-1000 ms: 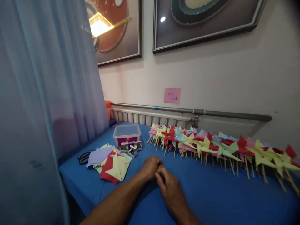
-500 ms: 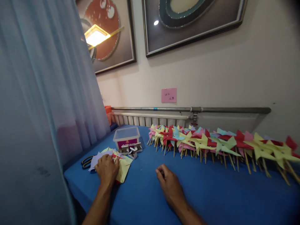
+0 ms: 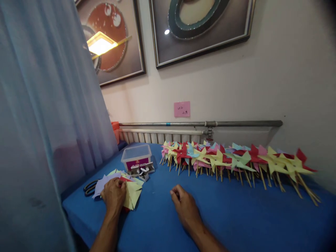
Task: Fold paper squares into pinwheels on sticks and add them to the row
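My left hand (image 3: 113, 194) rests on top of a pile of folded coloured paper pieces (image 3: 132, 193), yellow, red and lilac, with its fingers curled over the top sheet. Whether it grips a sheet I cannot tell. My right hand (image 3: 183, 204) lies on the blue tablecloth (image 3: 236, 217) in the middle, fingers curled in; anything pinched in them is hidden. A long row of finished paper pinwheels on wooden sticks (image 3: 231, 159) lies along the back of the table.
A clear plastic box (image 3: 136, 155) and several small open boxes (image 3: 141, 170) stand behind the paper pile. Black scissors (image 3: 90, 188) lie at the left edge by a pale curtain (image 3: 47, 105). A pipe and radiator (image 3: 199, 124) run along the wall.
My left hand left the right hand and moved left onto the paper pile. The right hand stayed on the cloth. The view has shifted a little to the right.
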A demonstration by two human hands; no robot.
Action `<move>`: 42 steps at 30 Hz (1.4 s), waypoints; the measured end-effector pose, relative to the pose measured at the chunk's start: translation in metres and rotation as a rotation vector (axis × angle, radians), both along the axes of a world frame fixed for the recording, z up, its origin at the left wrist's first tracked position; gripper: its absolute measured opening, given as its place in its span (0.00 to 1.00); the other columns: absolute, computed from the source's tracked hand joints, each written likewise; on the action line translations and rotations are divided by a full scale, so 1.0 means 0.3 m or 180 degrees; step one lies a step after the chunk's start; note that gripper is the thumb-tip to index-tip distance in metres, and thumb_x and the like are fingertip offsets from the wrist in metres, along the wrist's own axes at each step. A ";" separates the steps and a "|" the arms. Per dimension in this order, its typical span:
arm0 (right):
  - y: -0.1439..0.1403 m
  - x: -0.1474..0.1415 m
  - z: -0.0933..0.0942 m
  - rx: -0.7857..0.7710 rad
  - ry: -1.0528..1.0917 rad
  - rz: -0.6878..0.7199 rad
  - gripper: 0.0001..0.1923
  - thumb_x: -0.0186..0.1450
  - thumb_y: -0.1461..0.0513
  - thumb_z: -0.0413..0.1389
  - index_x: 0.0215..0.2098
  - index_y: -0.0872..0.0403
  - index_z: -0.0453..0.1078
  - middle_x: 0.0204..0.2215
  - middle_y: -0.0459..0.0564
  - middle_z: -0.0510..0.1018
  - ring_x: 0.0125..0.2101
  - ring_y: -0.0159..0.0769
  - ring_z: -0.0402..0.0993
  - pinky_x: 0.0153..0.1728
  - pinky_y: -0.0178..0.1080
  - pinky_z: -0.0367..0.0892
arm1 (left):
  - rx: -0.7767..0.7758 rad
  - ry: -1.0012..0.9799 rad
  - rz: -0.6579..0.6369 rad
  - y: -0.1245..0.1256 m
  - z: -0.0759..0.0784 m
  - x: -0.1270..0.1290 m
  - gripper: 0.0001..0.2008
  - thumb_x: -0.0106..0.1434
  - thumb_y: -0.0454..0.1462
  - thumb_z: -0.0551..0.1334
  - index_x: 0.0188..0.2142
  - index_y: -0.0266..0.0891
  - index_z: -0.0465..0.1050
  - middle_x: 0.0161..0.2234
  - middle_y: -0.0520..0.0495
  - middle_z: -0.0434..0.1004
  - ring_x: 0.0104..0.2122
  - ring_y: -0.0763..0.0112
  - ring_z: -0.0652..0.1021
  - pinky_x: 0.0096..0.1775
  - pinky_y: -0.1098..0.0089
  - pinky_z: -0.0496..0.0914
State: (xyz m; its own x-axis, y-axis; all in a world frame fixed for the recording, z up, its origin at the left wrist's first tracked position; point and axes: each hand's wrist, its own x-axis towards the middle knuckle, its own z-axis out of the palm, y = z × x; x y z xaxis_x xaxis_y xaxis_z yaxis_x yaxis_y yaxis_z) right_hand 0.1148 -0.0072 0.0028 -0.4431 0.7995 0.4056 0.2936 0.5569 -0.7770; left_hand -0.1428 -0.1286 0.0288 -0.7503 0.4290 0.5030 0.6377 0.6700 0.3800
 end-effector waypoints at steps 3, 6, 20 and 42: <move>0.003 0.001 0.001 -0.0073 0.0070 -0.0017 0.13 0.69 0.55 0.49 0.28 0.48 0.67 0.23 0.45 0.77 0.24 0.37 0.72 0.27 0.36 0.58 | 0.0440 0.0245 -0.0047 -0.007 -0.002 0.012 0.11 0.66 0.39 0.58 0.33 0.40 0.79 0.51 0.39 0.80 0.54 0.50 0.74 0.55 0.55 0.64; 0.006 0.001 0.004 -0.0204 0.0201 -0.0048 0.13 0.69 0.54 0.49 0.28 0.48 0.67 0.22 0.44 0.76 0.24 0.37 0.72 0.26 0.36 0.59 | 0.1022 0.0434 -0.0504 -0.007 0.028 0.053 0.12 0.66 0.42 0.57 0.32 0.41 0.77 0.49 0.39 0.81 0.53 0.52 0.75 0.55 0.57 0.65; 0.136 0.032 -0.029 -0.2424 0.2338 0.0216 0.29 0.56 0.38 0.64 0.40 0.51 0.73 0.42 0.56 0.84 0.41 0.47 0.83 0.43 0.45 0.75 | 0.2409 -0.3995 -0.2805 0.450 0.123 0.313 0.22 0.41 0.48 0.76 0.24 0.37 0.70 0.18 0.55 0.69 0.19 0.76 0.69 0.26 0.73 0.63; 0.114 0.035 0.012 -0.2875 0.3071 0.0493 0.23 0.51 0.53 0.74 0.41 0.53 0.79 0.38 0.53 0.87 0.43 0.52 0.83 0.43 0.48 0.76 | 0.1557 -0.4970 -0.3234 0.417 0.008 0.414 0.20 0.39 0.41 0.78 0.31 0.31 0.79 0.25 0.42 0.81 0.24 0.68 0.77 0.31 0.69 0.68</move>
State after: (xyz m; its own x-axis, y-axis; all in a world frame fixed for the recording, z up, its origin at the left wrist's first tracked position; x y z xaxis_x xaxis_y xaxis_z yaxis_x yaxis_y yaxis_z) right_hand 0.1252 0.0270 0.0064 -0.3900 0.9201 -0.0363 -0.5992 -0.2835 -0.7487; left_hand -0.0187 -0.0035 0.0311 -0.1843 0.9803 -0.0717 -0.3784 -0.0034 0.9256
